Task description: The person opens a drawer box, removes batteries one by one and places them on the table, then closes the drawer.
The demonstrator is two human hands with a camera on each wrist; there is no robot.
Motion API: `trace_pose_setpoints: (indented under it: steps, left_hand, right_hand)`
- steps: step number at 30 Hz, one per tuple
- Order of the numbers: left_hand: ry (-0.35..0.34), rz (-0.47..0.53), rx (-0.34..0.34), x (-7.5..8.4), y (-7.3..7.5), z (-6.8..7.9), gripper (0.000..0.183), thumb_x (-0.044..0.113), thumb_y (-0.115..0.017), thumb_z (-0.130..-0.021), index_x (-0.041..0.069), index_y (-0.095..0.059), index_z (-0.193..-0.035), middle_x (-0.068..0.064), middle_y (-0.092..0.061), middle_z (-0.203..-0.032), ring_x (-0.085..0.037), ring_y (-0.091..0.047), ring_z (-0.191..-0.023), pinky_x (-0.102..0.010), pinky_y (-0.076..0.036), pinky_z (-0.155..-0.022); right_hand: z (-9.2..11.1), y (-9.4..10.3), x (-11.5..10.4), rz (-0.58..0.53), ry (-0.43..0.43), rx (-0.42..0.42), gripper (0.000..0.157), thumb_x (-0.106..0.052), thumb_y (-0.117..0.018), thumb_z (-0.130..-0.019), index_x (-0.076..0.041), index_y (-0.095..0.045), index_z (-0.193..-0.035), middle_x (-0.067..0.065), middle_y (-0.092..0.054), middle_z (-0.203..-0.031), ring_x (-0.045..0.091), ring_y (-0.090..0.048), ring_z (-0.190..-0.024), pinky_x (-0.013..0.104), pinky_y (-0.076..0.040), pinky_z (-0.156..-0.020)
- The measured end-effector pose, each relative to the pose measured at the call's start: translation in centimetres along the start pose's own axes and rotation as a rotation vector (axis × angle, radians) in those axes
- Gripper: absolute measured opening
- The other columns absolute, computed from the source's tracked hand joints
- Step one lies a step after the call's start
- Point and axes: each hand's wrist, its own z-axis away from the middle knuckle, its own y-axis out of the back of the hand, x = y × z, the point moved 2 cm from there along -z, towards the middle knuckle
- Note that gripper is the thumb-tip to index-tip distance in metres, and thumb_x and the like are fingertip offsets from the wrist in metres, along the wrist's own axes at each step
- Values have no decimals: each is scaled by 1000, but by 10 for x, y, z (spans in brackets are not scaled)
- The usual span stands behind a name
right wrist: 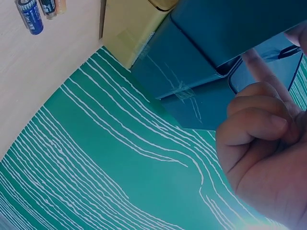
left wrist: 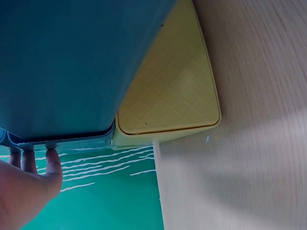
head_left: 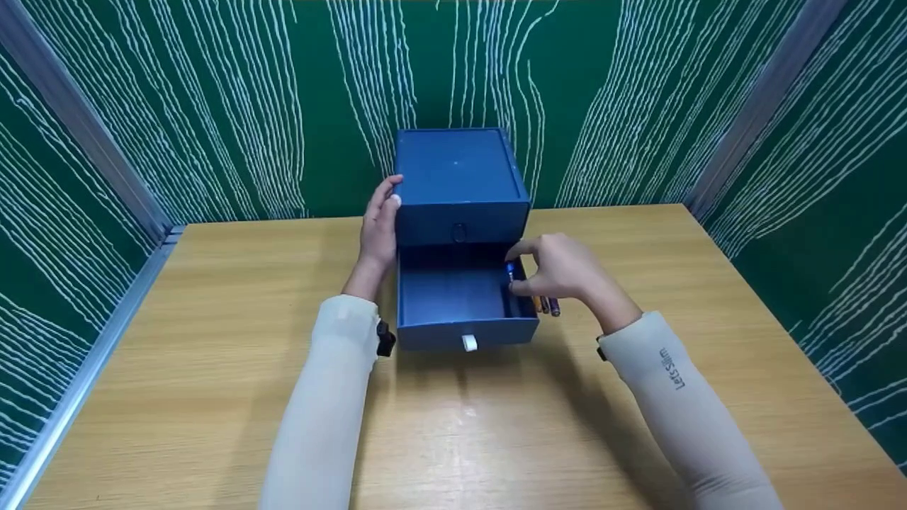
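A dark blue drawer box (head_left: 457,166) stands at the back of the table. Below its upper drawer front, an open drawer (head_left: 468,333) with a white pull tab sticks out. My left hand (head_left: 381,230) rests along the box's left side, fingers fairly straight; the left wrist view has its fingertips (left wrist: 52,155) at the box's edge. Over the open drawer's right wall, my right hand (head_left: 563,268) pinches a small blue battery (head_left: 510,271) between thumb and index finger. In the right wrist view its other fingers (right wrist: 259,124) are curled and the battery is hidden.
Several batteries (head_left: 554,307) lie on the table just right of the drawer, and the right wrist view shows a blue one (right wrist: 29,17). A yellow quilted box (left wrist: 172,91) sits under the blue box. Green panels (head_left: 354,71) with white lines wall the table in.
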Motion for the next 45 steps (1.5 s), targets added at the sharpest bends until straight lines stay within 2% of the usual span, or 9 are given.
trace_pose_setpoints:
  steps: [12, 16, 19, 23, 29, 34, 41, 45]
  left_hand:
    - [-2, 2, -1, -1, 0, -1, 40, 25, -30, -91, 17, -39, -130, 0, -32, -139, -17, -29, -125, -40, -20, -104]
    - [-3, 7, -3, -1, 0, -1, 40, 25, -30, -91, 17, -39, -130, 0, -31, -139, -17, -29, -125, -40, -21, -104]
    - [-8, 11, -5, -2, 0, -1, 41, 25, -30, -91, 16, -38, -130, -1, -31, -139, -16, -29, -125, -39, -20, -105]
    - [-6, 8, -4, -2, 0, -1, 41, 25, -30, -91, 16, -39, -130, -1, -31, -139, -17, -29, -125, -39, -20, -105]
    - [-20, 22, -6, -2, 0, -1, 41, 24, -30, -91, 15, -38, -130, -2, -31, -139, -17, -27, -126, -39, -19, -105]
    - [-19, 30, -7, -3, 0, -1, 41, 25, -30, -91, 15, -38, -130, -2, -30, -140, -17, -27, -126, -40, -18, -105]
    - [-16, 19, -8, -2, -1, 0, 41, 24, -30, -91, 15, -38, -130, -1, -31, -140, -16, -27, -127, -39, -18, -105]
    - [-15, 20, -4, -2, -1, -1, 40, 23, -30, -91, 15, -39, -130, 0, -31, -140, -15, -27, -127, -38, -18, -105]
  right_hand:
    - [3, 1, 4, -32, -3, 16, 41, -38, -69, -66, -20, -64, -102, 0, -63, -104, 16, -52, -76, 32, -42, -65]
    - [4, 2, 4, -24, -15, 21, 41, -38, -68, -66, -21, -63, -102, 0, -64, -84, 16, -50, -66, 30, -37, -54]
    - [5, 2, 5, -22, -28, 19, 41, -38, -68, -65, -22, -63, -103, 0, -51, -61, 16, -44, -54, 29, -30, -45]
    - [6, 2, 7, -24, -37, 19, 41, -39, -66, -66, -23, -62, -103, -1, -36, -53, 16, -38, -46, 28, -26, -41]
    - [9, 5, 8, -18, -52, 49, 39, -39, -65, -66, -24, -62, -101, 0, -42, -53, 16, -42, -48, 28, -28, -42]
    - [11, 5, 12, -16, -54, 61, 39, -38, -65, -65, -24, -62, -102, 0, -49, -60, 17, -44, -56, 28, -32, -45]
    - [13, 3, 19, -24, -83, 69, 38, -38, -64, -66, -27, -60, -103, 2, -45, -58, 17, -43, -53, 27, -29, -41]
    - [15, 3, 23, -34, -98, 72, 39, -39, -65, -67, -26, -59, -103, 1, -48, -61, 17, -45, -56, 27, -32, -42]
